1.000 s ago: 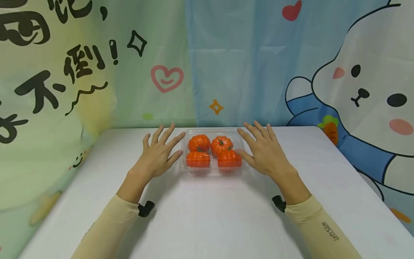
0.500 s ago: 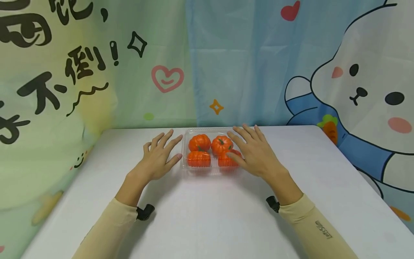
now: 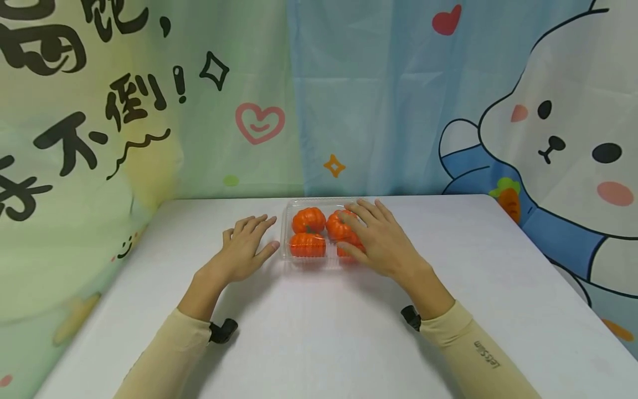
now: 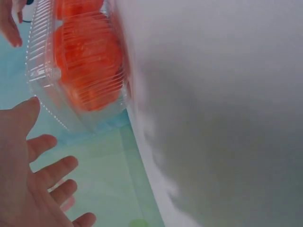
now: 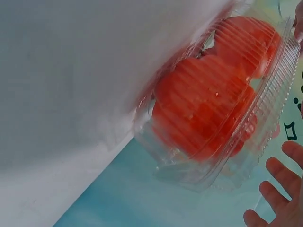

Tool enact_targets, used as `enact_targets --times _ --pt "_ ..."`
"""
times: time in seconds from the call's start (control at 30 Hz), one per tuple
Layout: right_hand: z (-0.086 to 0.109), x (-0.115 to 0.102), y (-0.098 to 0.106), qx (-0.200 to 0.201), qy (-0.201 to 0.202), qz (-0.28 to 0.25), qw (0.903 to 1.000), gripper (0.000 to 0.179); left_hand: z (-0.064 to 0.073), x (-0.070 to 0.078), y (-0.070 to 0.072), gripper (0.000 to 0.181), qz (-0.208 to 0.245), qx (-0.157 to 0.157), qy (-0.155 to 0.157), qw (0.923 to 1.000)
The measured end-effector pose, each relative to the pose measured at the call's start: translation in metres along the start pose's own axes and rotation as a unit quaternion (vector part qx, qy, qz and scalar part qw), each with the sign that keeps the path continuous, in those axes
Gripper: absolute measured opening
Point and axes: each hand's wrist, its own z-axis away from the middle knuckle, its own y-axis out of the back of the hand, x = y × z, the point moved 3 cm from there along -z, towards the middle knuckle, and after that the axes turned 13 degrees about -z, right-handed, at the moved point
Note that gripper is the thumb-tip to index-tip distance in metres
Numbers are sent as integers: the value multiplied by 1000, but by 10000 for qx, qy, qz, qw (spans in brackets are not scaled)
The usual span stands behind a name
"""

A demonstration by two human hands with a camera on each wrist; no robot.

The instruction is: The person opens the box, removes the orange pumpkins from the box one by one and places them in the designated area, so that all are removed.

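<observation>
A clear plastic clamshell box (image 3: 286, 233) holds several orange pumpkins (image 3: 307, 245) at the far side of the white table. Beside its left edge, apart from it, my left hand (image 3: 241, 249) has its fingers spread and relaxed. My right hand (image 3: 381, 241) hovers over the box's right part, fingers spread, hiding some of the pumpkins in the head view. In the right wrist view the fingers (image 5: 279, 172) show a gap to the box's plastic rim. The left wrist view shows the thumb near a corner of the box (image 4: 52, 75). Neither hand holds anything.
The white table (image 3: 319, 332) extends toward me, its back edge close behind the box. A printed cloth backdrop (image 3: 359, 100) with cartoon drawings hangs behind the table. Each wrist carries a small black camera (image 3: 223, 331).
My right hand has moved left, from the box's right edge to above its right part. My left hand has lowered slightly, its fingers drawing in a little. The box stays in place.
</observation>
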Motion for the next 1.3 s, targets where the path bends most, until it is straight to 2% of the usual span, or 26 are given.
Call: enact_targets --times 0.37,0.7,0.97,1.1,1.3 --pt "-6 -17 -7 113 488 77 9987 56 1 -2 -7 55 292 -202 42 9994" --pt "-9 -23 -12 108 698 94 9975 54 1 1 -11 37 410 -266 24 9988" --pt "-18 -31 -16 385 1312 172 9905 50 0 1 -13 30 340 -161 -44 9993" --pt "-20 -35 -19 452 1477 53 9880 45 -1 1 -13 28 362 -130 -88 9992" --pt "-20 -38 -24 252 1507 -309 9878 40 -1 2 -15 31 436 -219 -148 9987"
